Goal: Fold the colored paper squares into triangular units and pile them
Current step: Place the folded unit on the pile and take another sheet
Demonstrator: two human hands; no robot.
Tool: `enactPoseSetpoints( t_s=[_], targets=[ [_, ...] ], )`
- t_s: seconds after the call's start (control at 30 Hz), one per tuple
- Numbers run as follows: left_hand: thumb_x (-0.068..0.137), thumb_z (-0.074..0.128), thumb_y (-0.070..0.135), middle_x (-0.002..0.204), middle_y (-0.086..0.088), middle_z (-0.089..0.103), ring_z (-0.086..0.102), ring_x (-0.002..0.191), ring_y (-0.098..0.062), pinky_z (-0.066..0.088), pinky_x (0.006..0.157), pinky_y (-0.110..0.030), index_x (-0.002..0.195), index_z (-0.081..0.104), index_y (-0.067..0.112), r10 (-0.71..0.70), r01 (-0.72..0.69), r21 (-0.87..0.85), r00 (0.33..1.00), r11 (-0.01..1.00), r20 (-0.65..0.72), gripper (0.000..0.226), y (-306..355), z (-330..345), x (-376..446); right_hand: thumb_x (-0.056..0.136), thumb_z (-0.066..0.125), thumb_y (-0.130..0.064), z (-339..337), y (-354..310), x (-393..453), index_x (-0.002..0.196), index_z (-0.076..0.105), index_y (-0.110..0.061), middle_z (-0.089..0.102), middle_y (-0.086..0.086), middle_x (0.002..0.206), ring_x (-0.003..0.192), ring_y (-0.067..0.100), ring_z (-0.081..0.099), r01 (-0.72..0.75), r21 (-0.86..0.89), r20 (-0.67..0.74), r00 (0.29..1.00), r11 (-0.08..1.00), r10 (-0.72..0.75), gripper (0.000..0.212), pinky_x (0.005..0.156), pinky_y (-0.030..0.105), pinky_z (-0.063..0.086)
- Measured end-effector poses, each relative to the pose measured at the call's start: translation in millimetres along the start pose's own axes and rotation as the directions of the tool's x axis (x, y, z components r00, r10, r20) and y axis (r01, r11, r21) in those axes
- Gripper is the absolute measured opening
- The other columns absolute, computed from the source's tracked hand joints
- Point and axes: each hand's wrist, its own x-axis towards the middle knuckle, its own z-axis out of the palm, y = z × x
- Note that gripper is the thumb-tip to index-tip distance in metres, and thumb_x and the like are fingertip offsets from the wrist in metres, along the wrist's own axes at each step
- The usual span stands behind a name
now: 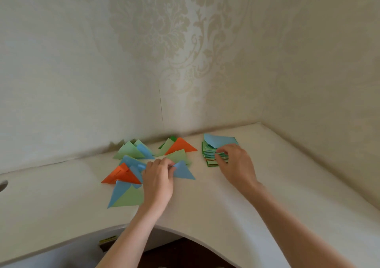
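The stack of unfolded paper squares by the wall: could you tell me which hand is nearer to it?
Right. The right hand has its fingers on the near edge of the stack of squares. The left hand is well to the stack's left, pinching a blue folded triangle.

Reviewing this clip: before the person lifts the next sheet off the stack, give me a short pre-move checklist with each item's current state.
1. Right hand on the stack of unfolded squares: ok, fingers at its near edge.
2. Only one sheet separated: cannot tell, fingers cover the edge.
3. Left hand free of the finished unit: not ok, it holds the blue triangle.
4. Blue triangle set in the pile of folded triangles: not ok, it lies at the pile's right edge.
5. Bare desk in front for folding: ok.
6. Stack tidy: not ok, the top blue sheet sits skewed.
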Motion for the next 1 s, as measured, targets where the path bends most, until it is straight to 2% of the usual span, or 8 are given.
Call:
enactPoseSetpoints(
  t_s=[0.1,0.23,0.3,0.4,0.53,0.7,0.83,1.0],
  targets=[
    [0.092,0.060,0.022,0.095,-0.004,0.065,0.053,0.094,-0.027,0.043,0.081,-0.041,0.099,0.065,0.013,-0.032,0.032,0.000,0.999,0.999,-0.009,0.012,-5,3,14,0.089,0.062,-0.024,9,3,24,0.117,0.064,-0.011,0.063,0.006,0.122,0.109,0.024,0.059,0.021,-0.071,0.008,1.000,0.997,-0.021,0.031,0.094,0.036,0.044],
    [0.093,0.058,0.024,0.100,-0.002,0.063,0.051,0.098,-0.024,0.040,0.082,-0.036,0.100,0.063,0.015,-0.082,0.081,0.062,0.996,0.995,0.021,0.012,-9,10,22,0.093,0.055,-0.039,30,5,41,0.131,0.055,-0.016,0.051,0.002,0.140,0.123,0.023,0.051,0.039,-0.194,0.136,0.991,0.980,-0.012,0.044,0.104,0.033,0.038],
    [0.092,0.060,0.023,0.100,-0.003,0.062,0.051,0.098,-0.025,0.042,0.081,-0.036,0.100,0.062,0.015,-0.099,0.098,0.062,0.995,0.993,0.024,0.012,-11,13,22,0.093,0.052,-0.043,39,7,42,0.123,0.059,-0.020,0.059,-0.001,0.130,0.115,0.021,0.055,0.045,-0.255,0.127,0.992,0.966,-0.013,0.039,0.098,0.032,0.039],
    [0.087,0.065,0.014,0.096,-0.003,0.060,0.051,0.093,-0.025,0.045,0.077,-0.040,0.096,0.064,0.014,-0.084,0.085,0.006,0.996,0.996,-0.021,0.010,-11,15,19,0.094,0.049,-0.038,46,8,39,0.107,0.068,-0.023,0.066,-0.006,0.112,0.103,0.019,0.057,0.035,-0.313,0.009,0.999,0.949,-0.034,0.027,0.091,0.034,0.038],
    [0.088,0.058,0.006,0.084,-0.001,0.057,0.048,0.084,-0.024,0.044,0.071,-0.040,0.083,0.067,0.015,-0.052,0.052,0.004,0.999,0.999,0.006,0.014,-9,17,20,0.095,0.045,-0.033,48,10,38,0.090,0.069,-0.023,0.069,-0.007,0.098,0.094,0.018,0.057,-0.012,-0.363,-0.075,0.997,0.932,-0.017,0.027,0.084,0.033,0.035],
    [0.093,0.056,0.022,0.092,0.002,0.062,0.050,0.090,-0.024,0.039,0.075,-0.035,0.091,0.071,0.018,0.007,-0.010,0.091,1.000,0.996,0.029,0.016,-7,11,19,0.086,0.064,-0.041,29,12,39,0.086,0.074,-0.026,0.071,-0.009,0.096,0.094,0.016,0.059,-0.015,-0.257,-0.072,0.997,0.966,-0.003,0.018,0.085,0.033,0.036],
    [0.095,0.047,0.044,0.109,0.008,0.061,0.050,0.101,-0.022,0.038,0.079,-0.034,0.106,0.069,0.027,0.033,-0.064,0.261,0.992,0.963,0.123,0.030,-2,2,16,0.074,0.078,-0.034,-3,7,22,0.075,0.077,-0.026,0.072,-0.011,0.092,0.089,0.016,0.060,0.123,-0.126,-0.217,0.965,0.984,-0.148,0.008,0.082,0.031,0.031],
    [0.095,0.043,0.050,0.121,0.006,0.057,0.047,0.111,-0.023,0.036,0.087,-0.037,0.121,0.058,0.027,0.043,-0.104,0.348,0.983,0.932,0.179,0.039,5,-6,-2,0.066,0.083,-0.037,-25,-2,-38,0.067,0.074,-0.031,0.070,-0.017,0.085,0.080,0.014,0.061,0.338,-0.180,-0.289,0.880,0.924,-0.378,0.011,0.077,0.032,0.033]
  ],
)
